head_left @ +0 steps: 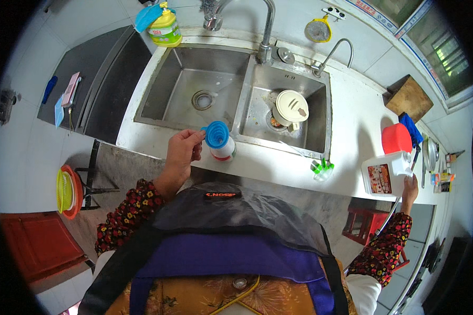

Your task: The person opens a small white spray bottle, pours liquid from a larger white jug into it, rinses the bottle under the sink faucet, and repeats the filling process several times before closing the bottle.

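Observation:
A blue plastic funnel (217, 135) sits in the mouth of a small white bottle (224, 151) at the front edge of the counter. My left hand (186, 149) pinches the funnel's small side tab between thumb and fingers. Far to the right, my right hand (410, 191) is closed around the handle of a white plastic jug (397, 173), which bears a dark printed label. Whether the jug touches the counter I cannot tell. Between the hands lies a green and clear trigger spray head (322, 170), with a thin tube pointing toward the sink.
Behind the bottle is a double steel sink (239, 118); a cream lidded pitcher (291, 107) stands in its right basin. A tall faucet (266, 47) rises behind. A red container (396, 138) is beside the jug. A yellow pump bottle (165, 29) stands at the back left.

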Motion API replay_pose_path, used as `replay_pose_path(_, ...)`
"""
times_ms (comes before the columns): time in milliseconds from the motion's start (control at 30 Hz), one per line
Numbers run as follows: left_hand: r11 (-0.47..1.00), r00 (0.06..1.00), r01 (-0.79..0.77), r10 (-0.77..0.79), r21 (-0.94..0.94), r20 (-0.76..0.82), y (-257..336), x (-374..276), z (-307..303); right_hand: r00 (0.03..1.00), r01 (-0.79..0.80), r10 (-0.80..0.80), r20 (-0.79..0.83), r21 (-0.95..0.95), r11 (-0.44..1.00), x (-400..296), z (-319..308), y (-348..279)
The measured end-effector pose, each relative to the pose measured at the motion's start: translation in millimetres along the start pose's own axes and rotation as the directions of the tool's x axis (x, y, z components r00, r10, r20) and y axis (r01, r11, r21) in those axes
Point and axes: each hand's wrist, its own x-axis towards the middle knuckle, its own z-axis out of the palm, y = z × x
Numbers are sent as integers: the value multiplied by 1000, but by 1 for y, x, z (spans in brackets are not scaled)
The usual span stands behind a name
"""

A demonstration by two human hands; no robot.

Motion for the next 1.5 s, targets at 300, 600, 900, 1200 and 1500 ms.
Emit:
replay_pose_path(300,998,999,-41,42,38,-21,6,-1,11,999,16,-28,33,326,945,-13,0,-40)
replay_pose_path(600,997,998,-14,8,78,67,13,11,15,937,221,-290,193,316,923,-109,-74,-224)
replay_pose_path(900,978,962,-159,123,134,243,7,25,2,609,518,-669,425,426,742,-181,-42,-385)
replay_pose_path(1200,996,949,-86,74,27,308,3,32,4,182,766,-755,630,390,510,-217,-2,-499)
replay_pose_path(1500,998,937,59,-43,-35,348,6,32,-1,38,918,-692,721,249,309,-222,22,-530)
